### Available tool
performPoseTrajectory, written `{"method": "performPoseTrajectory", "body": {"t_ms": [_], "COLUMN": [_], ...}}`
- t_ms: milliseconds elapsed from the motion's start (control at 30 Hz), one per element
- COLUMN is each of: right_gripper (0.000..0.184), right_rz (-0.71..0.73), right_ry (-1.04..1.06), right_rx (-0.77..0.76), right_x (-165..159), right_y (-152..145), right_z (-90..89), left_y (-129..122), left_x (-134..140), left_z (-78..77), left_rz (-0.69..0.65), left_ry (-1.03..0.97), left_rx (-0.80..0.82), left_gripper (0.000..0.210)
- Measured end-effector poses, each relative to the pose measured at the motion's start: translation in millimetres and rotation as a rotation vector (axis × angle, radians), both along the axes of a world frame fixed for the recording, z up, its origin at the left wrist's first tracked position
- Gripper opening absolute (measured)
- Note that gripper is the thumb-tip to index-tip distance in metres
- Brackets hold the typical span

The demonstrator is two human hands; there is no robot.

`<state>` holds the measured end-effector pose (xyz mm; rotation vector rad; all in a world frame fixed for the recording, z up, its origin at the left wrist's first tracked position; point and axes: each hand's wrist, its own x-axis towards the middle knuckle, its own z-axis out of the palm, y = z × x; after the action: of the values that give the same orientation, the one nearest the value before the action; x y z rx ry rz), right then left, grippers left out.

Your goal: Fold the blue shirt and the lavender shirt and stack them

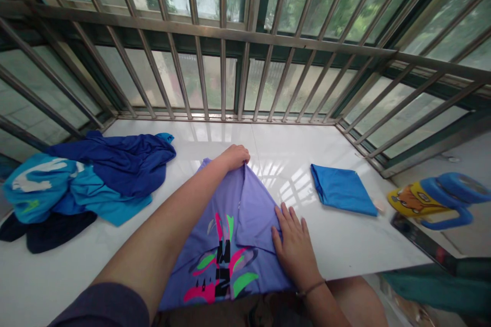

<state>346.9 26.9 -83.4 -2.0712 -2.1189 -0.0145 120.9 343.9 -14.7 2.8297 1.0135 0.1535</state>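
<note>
A purple T-shirt (222, 189) with a pink, green and black print lies on the white ledge in front of me, its right side folded inward with the sleeve over the chest. My left hand (235, 156) is closed on the shirt's far edge near the collar, fingers pinching the cloth. Flat on the folded right edge rests my right hand (294, 241), fingers spread. The shirt's near end hangs at the ledge's front edge, above my legs.
To the left is a loose heap of blue clothes (126, 163). A folded blue cloth (341, 189) lies on the right, near a yellow bottle with a blue lid and handle (425, 199) and a dark flat object (418, 240). Metal window bars (222, 76) enclose the white ledge (284, 138).
</note>
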Motion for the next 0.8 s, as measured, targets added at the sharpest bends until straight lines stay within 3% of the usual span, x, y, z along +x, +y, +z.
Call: {"method": "performPoseTrajectory", "body": {"t_ms": [200,500,800], "right_gripper": [0.060,0.060,0.061], "right_rz": [0.007,-0.008,-0.014], "right_ry": [0.000,0.012,0.021], "right_rx": [0.007,-0.004,-0.012], "right_x": [0,-1,-2], "right_y": [0,0,2], "right_z": [0.2,-0.2,2.0], "left_y": [4,-16,-67], "left_x": [0,-15,-51], "left_z": [-2.5,-14.9,-7.4], "left_rz": [0.020,0.041,0.375], "left_ry": [-0.005,0.007,0.010], "left_rx": [0.046,0.029,0.075], "left_gripper": [0.022,0.024,0.067]}}
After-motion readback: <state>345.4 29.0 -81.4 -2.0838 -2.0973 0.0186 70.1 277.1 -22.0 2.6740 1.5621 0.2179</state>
